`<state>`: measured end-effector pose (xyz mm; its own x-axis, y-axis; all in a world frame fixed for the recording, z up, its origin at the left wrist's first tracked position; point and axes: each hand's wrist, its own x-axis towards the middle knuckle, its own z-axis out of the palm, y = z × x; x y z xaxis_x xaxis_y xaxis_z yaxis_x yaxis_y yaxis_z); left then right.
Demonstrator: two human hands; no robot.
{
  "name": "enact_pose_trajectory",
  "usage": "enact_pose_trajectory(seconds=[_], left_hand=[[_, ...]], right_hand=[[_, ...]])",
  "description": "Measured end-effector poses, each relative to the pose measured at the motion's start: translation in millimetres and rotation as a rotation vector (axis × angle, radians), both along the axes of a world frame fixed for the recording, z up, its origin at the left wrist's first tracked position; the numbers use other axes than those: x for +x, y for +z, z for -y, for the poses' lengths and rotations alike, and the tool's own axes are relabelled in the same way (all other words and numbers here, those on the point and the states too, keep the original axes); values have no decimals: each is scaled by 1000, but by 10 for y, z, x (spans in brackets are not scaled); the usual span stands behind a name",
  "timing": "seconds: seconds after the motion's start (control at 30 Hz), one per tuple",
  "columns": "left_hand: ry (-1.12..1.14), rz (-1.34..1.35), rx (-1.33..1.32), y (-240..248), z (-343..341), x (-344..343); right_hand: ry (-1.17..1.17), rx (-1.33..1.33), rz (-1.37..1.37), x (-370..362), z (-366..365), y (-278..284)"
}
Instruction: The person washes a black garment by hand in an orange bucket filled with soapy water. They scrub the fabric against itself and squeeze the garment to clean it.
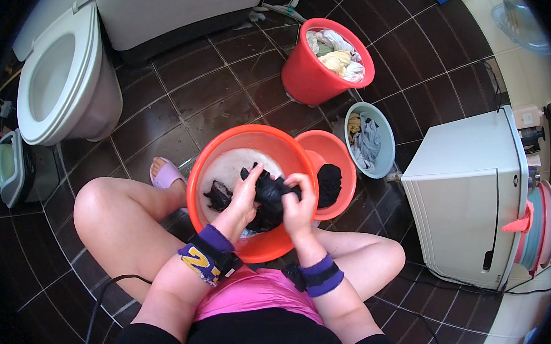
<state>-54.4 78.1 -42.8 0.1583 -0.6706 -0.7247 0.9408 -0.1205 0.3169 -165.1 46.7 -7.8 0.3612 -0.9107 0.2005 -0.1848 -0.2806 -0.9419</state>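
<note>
Over a large orange-red basin (206, 158) between my knees, both hands grip a wet black cloth (269, 191), a garment whose kind I cannot make out. My left hand (244, 196) has its fingers closed round the left side of it. On the right side my right hand (298, 203) pinches the same cloth with bent fingers. Foamy whitish water (240, 163) fills the bottom of the basin, and a dark piece of laundry (219, 195) lies in it to the left. Part of the black cloth hangs down into the water below my hands.
A smaller coral basin (344, 161) with a black bundle (330, 184) adjoins on the right. Beyond stand a light-blue basin (383, 131) of clothes and a tall red bucket (301, 76) of laundry. A white cabinet (459, 186) is at right, a toilet (88, 101) at far left.
</note>
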Motion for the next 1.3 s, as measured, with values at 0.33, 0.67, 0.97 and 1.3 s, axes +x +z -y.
enact_pose_trajectory(seconds=[0.33, 0.67, 0.97, 1.3], left_hand=[[-29, -182, 49, -147, -29, -233], [-91, -58, -14, -309, -102, -258], [-187, -68, 108, 29, -72, -156], [-363, 522, -252, 93, -150, 107]], right_hand=[[-153, -267, -507, 190, 124, -180], [-121, -191, -470, 119, 62, -231], [-219, 71, -266, -136, 186, -509], [-251, 455, 196, -604, 220, -553]])
